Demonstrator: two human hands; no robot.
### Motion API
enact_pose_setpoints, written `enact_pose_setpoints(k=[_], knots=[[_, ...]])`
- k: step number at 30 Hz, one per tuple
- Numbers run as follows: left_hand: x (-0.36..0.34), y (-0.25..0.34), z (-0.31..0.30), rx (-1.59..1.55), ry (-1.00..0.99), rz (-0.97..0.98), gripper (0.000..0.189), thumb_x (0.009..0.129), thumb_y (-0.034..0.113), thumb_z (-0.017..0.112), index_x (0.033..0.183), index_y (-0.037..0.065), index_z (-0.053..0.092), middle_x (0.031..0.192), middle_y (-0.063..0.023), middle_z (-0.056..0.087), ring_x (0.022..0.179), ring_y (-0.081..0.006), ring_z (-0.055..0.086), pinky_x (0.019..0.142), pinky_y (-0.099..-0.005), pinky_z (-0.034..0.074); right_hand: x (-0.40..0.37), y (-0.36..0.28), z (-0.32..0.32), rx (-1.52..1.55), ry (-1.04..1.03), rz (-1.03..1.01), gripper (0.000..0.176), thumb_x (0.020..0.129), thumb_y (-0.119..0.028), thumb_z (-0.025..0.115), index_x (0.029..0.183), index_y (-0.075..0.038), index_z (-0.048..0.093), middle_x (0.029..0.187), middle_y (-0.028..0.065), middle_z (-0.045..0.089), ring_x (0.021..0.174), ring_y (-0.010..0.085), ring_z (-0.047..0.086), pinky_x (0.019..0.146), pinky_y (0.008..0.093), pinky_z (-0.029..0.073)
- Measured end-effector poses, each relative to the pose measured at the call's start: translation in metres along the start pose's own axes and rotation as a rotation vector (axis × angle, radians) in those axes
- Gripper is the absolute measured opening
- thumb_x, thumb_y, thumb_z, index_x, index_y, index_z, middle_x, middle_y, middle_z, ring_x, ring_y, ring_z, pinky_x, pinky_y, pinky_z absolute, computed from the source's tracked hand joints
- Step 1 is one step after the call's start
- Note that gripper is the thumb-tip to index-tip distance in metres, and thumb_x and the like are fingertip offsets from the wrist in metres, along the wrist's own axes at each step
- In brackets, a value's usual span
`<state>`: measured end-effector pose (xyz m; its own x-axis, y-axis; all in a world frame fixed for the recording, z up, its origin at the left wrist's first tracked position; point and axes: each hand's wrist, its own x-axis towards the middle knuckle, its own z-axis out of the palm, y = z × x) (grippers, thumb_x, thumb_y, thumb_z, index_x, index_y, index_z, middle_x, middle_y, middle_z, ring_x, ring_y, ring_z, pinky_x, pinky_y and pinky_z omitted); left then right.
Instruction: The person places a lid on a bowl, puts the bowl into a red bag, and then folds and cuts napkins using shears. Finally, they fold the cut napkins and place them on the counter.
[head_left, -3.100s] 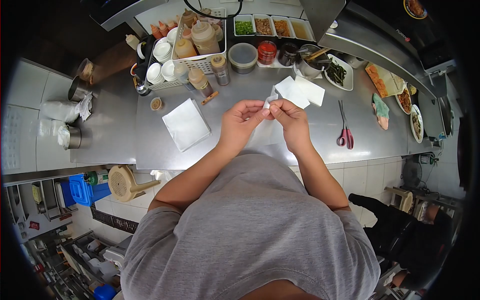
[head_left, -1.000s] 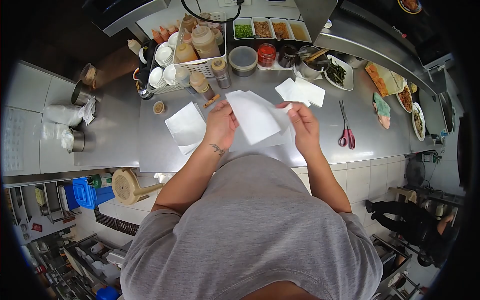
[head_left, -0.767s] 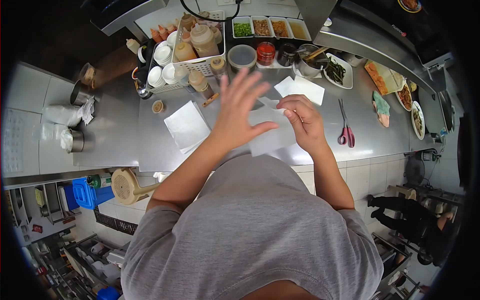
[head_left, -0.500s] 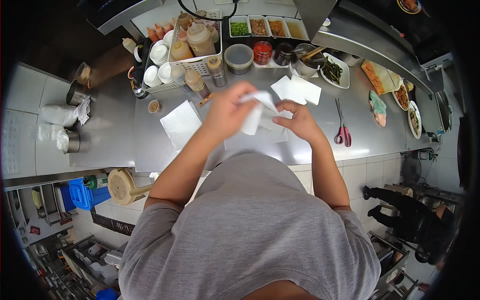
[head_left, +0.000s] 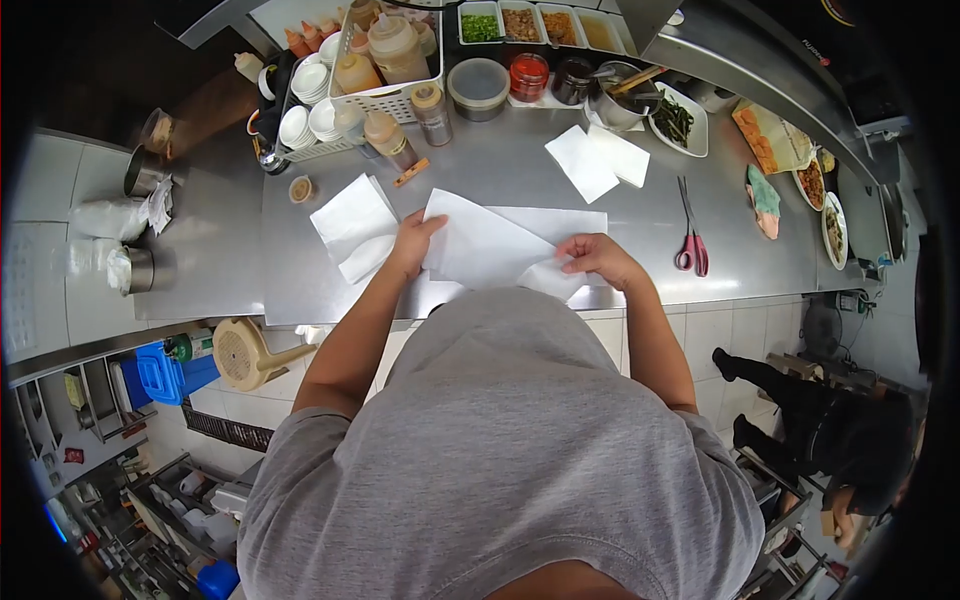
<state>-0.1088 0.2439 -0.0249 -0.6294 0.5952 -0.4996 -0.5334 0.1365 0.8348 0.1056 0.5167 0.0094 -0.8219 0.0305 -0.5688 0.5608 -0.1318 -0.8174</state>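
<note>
A white paper sheet [head_left: 475,240] lies slantwise at the counter's front edge, over another flat white sheet [head_left: 570,222]. My left hand [head_left: 413,245] pinches its left edge, thumb on top. At the lower right, my right hand [head_left: 598,260] has its fingers closed on a raised part of the same paper. Left of my left hand is a pile of white paper [head_left: 350,218], and farther back to the right sit smaller white paper pieces [head_left: 582,165]. Red-handled scissors [head_left: 690,250] rest to the right of my right hand.
Behind are a white basket of sauce bottles [head_left: 400,100], a lidded round tub [head_left: 477,90], a red-filled jar [head_left: 528,77], a metal pot [head_left: 622,100] and a dish of dark greens [head_left: 678,122]. A green-and-pink cloth [head_left: 763,203] lies right. Another person [head_left: 850,430] is at far right.
The paper, earlier lifted and folded between my hands, is now spread low on the counter. My left hand has moved down and left; my right hand is slightly lower.
</note>
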Motion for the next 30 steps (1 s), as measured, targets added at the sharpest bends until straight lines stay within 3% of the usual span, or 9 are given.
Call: enact_pose_setpoints(k=[2, 4, 6, 10, 13, 16, 18, 27, 30], knots=[[0.001, 0.0, 0.002, 0.037, 0.029, 0.007, 0.028, 0.088, 0.017, 0.06, 0.11, 0.0, 0.06, 0.099, -0.0092, 0.067, 0.084, -0.0191, 0.065, 0.077, -0.0324, 0.052, -0.001, 0.0, -0.012, -0.107, -0.039, 0.025, 0.017, 0.076, -0.003, 0.068, 0.092, -0.007, 0.064, 0.085, -0.0014, 0.062, 0.074, 0.0079, 0.057, 0.068, 0.0211, 0.043], [0.0, 0.0, 0.005, 0.048, 0.044, 0.022, 0.028, 0.088, 0.017, 0.06, 0.11, 0.0, 0.06, 0.099, -0.0092, 0.067, 0.084, -0.0187, 0.065, 0.077, -0.0315, 0.052, 0.004, 0.013, -0.023, 0.311, 0.092, -0.198, 0.028, 0.076, -0.005, 0.069, 0.103, -0.006, 0.064, 0.091, 0.0011, 0.065, 0.081, 0.0087, 0.059, 0.072, 0.0248, 0.046], [-0.001, -0.002, 0.008, 0.059, 0.052, 0.035, 0.028, 0.088, 0.018, 0.06, 0.11, 0.0, 0.06, 0.098, -0.0093, 0.067, 0.084, -0.0184, 0.065, 0.077, -0.0307, 0.051, -0.008, -0.004, -0.017, 0.489, 0.125, -0.21, 0.04, 0.076, -0.006, 0.069, 0.115, -0.004, 0.06, 0.101, 0.006, 0.065, 0.092, 0.0139, 0.06, 0.082, 0.0297, 0.048], [-0.006, 0.002, 0.012, 0.099, 0.08, 0.046, 0.03, 0.089, 0.019, 0.06, 0.112, 0.0, 0.06, 0.098, -0.0094, 0.067, 0.084, -0.0178, 0.064, 0.078, -0.031, 0.051, -0.012, -0.007, 0.004, 0.26, 0.155, -0.08, 0.049, 0.076, -0.003, 0.068, 0.122, 0.002, 0.051, 0.115, 0.0113, 0.06, 0.101, 0.0238, 0.06, 0.09, 0.0314, 0.047], [-0.012, -0.002, 0.014, 0.276, 0.113, 0.138, 0.03, 0.089, 0.02, 0.06, 0.109, -0.002, 0.062, 0.095, -0.0115, 0.068, 0.082, -0.0191, 0.065, 0.076, -0.0318, 0.051, -0.006, -0.002, 0.001, 0.331, 0.392, -0.176, 0.049, 0.075, -0.002, 0.066, 0.121, 0.002, 0.052, 0.112, 0.0134, 0.062, 0.097, 0.0246, 0.061, 0.086, 0.0316, 0.049], [-0.014, -0.017, 0.013, 0.479, 0.16, 0.187, 0.031, 0.087, 0.023, 0.061, 0.105, -0.003, 0.063, 0.092, -0.0148, 0.069, 0.078, -0.0218, 0.066, 0.073, -0.0326, 0.051, -0.008, 0.005, 0.005, -0.006, 0.675, -0.022, 0.048, 0.074, -0.001, 0.064, 0.12, 0.002, 0.053, 0.107, 0.0153, 0.064, 0.092, 0.0246, 0.063, 0.082, 0.0324, 0.05], [-0.011, -0.017, 0.012, 0.545, 0.192, 0.178, 0.032, 0.086, 0.023, 0.063, 0.104, -0.003, 0.063, 0.091, -0.0163, 0.069, 0.077, -0.0231, 0.066, 0.073, -0.0331, 0.051, 0.004, 0.027, 0.002, -0.061, 0.809, -0.22, 0.047, 0.074, -0.002, 0.062, 0.12, 0.002, 0.052, 0.102, 0.0158, 0.065, 0.088, 0.0235, 0.064, 0.079, 0.0332, 0.05], [-0.011, -0.013, 0.012, 0.663, 0.192, 0.244, 0.031, 0.078, 0.023, 0.07, 0.096, -0.002, 0.065, 0.081, -0.0159, 0.068, 0.069, -0.0246, 0.064, 0.066, -0.0345, 0.05, 0.008, 0.039, 0.009, -0.031, 0.877, -0.418, 0.048, 0.074, 0.0, 0.063, 0.12, 0.005, 0.051, 0.106, 0.0153, 0.065, 0.095, 0.0209, 0.064, 0.082, 0.0293, 0.05], [-0.01, -0.016, 0.012, 0.687, 0.224, 0.282, 0.03, 0.077, 0.022, 0.071, 0.094, -0.002, 0.065, 0.079, -0.0163, 0.068, 0.068, -0.0248, 0.064, 0.065, -0.0346, 0.05, 0.004, 0.034, 0.011, -0.076, 0.895, -0.338, 0.049, 0.074, 0.0, 0.064, 0.121, 0.004, 0.05, 0.107, 0.0162, 0.065, 0.096, 0.0208, 0.064, 0.083, 0.0295, 0.049]])
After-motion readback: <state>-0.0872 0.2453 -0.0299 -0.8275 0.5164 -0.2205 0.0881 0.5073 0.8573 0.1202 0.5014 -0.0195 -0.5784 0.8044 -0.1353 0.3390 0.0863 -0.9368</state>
